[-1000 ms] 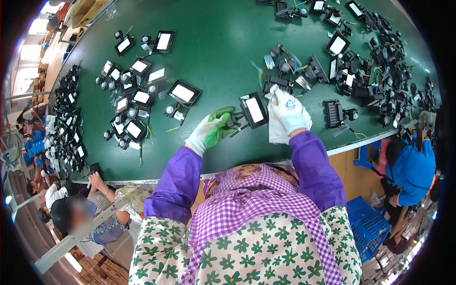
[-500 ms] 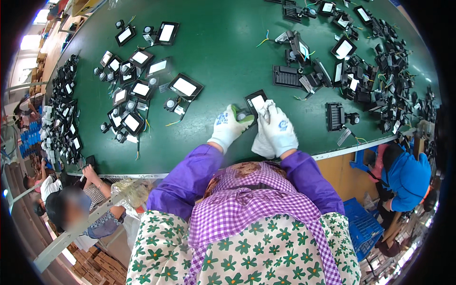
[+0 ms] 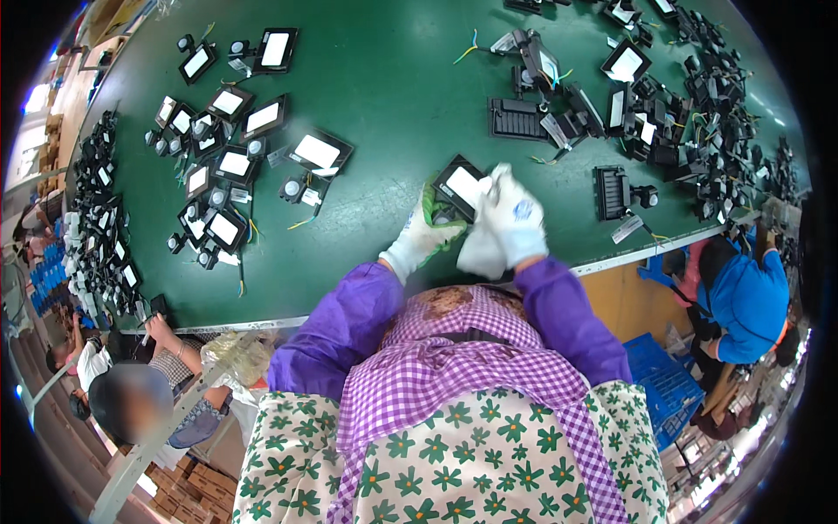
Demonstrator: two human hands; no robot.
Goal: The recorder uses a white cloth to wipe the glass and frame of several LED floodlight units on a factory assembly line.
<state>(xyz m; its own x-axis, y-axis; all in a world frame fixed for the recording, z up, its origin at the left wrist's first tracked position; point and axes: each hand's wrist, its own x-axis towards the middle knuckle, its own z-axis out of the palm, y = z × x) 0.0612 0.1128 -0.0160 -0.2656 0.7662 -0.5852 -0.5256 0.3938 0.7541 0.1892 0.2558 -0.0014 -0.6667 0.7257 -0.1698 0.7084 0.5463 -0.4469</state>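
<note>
The lamp (image 3: pixel 461 185) over the worktop (image 3: pixel 375 96) may twist loose if the right grip (image 3: pixel 517 218), clenched around the cloth (image 3: pixel 480 254), presses one side harder than the left grip (image 3: pixel 424 230), pinching the other, can resist.

Bright, even light fills the scene, with white-glaring windows (image 3: pixel 33 140) far left of the grip and small pale streaks of glare on the smooth green tabletop (image 3: pixel 384 113) far to its right. The right hand in a white fabric glove (image 3: pixel 513 214) is blurred, while the black rectangular lamp with a white face (image 3: pixel 460 184) at the grip looks crisper. Well outward from the grip, fisheye distortion bends straight lines, and the corners fall to black.
</note>
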